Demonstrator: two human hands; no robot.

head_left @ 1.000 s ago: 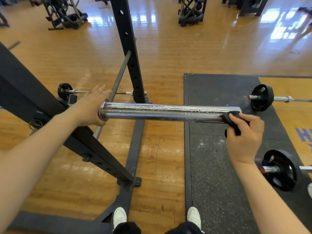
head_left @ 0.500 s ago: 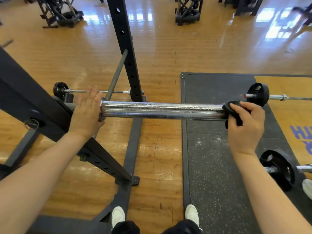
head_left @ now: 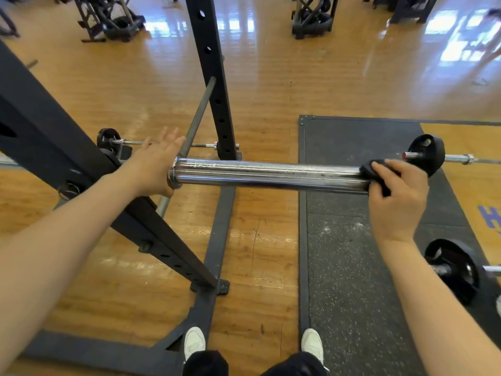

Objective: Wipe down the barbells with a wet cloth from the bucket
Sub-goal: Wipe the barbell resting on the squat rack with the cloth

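Far left, a black rack upright [head_left: 54, 147] slants across the wooden floor [head_left: 271, 85], its base frame [head_left: 217, 240] running toward the person's white shoes [head_left: 194, 341]. Behind it a small barbell with a black plate [head_left: 108, 137] lies on the floor. The left hand [head_left: 154, 164] has its fingers straight and spread, with its palm against the inner collar end of the chrome barbell sleeve [head_left: 271, 173]. The sleeve runs level, left to right, at about waist height, its surface streaked and shiny. A second black upright [head_left: 211, 77] stands behind it. At the sleeve's right end the right hand [head_left: 398, 196] curls round a dark cloth [head_left: 370, 169], pressing it onto the metal over the tip. Beneath lies a black rubber mat [head_left: 352, 267]. Just beyond the right hand another loaded barbell [head_left: 428, 153] rests on the mat, and a third plate [head_left: 455, 267] sits nearer, by the right forearm.
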